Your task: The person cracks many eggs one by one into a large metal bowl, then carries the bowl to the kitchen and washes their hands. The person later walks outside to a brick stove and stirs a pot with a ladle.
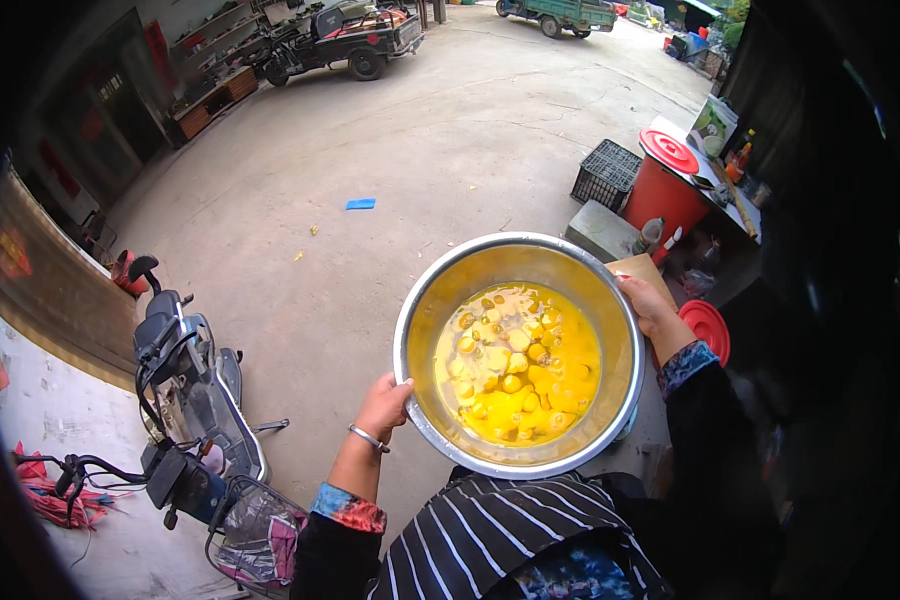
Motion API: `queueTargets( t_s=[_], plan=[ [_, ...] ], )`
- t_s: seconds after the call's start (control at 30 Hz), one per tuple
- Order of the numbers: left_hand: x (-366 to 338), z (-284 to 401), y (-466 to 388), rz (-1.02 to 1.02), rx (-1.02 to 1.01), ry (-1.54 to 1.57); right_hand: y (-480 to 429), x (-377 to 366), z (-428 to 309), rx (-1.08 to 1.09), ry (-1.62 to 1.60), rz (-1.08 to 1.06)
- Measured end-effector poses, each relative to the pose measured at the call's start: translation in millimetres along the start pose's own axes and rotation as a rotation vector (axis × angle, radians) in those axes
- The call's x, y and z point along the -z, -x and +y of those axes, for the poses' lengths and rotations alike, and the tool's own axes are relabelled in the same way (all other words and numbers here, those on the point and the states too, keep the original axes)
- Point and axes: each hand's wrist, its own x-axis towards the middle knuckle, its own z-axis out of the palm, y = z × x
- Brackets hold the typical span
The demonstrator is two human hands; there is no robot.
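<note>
Both my hands carry a wide stainless steel basin in front of my striped apron. Raw cracked eggs lie in it, with some yolks whole and others broken into yellow liquid. My left hand, with a bangle at the wrist, grips the rim at the lower left, thumb on top. On the upper right of the rim is my right hand, also gripping; its fingers under the basin are hidden.
A parked electric scooter stands left. To the right are a lidded red bucket, a black plastic crate, a concrete block, a cluttered table and a red lid. Cargo tricycles stand farther off on the concrete yard.
</note>
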Motion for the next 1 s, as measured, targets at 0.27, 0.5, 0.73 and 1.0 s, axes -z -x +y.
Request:
queueTargets(
  t_s=[0.27, 0.5, 0.73, 1.0],
  plan=[
    [135, 99, -167, 0.095, -0.01, 0.014, -177, -176, -76, 0.013, 0.11, -0.044],
    [257, 199, -289, 0.328, -0.073, 0.094, -327, -393, -181, 0.055, 0.143, -0.191],
    [399, 308, -381, 0.423, -0.177, 0.233, -443, -608, -263, 0.077, 0.18, -0.282],
    [596, 410, -495, 0.512, -0.17, 0.238, -557, -835, -303, 0.04, 0.155, -0.303]
  ],
)
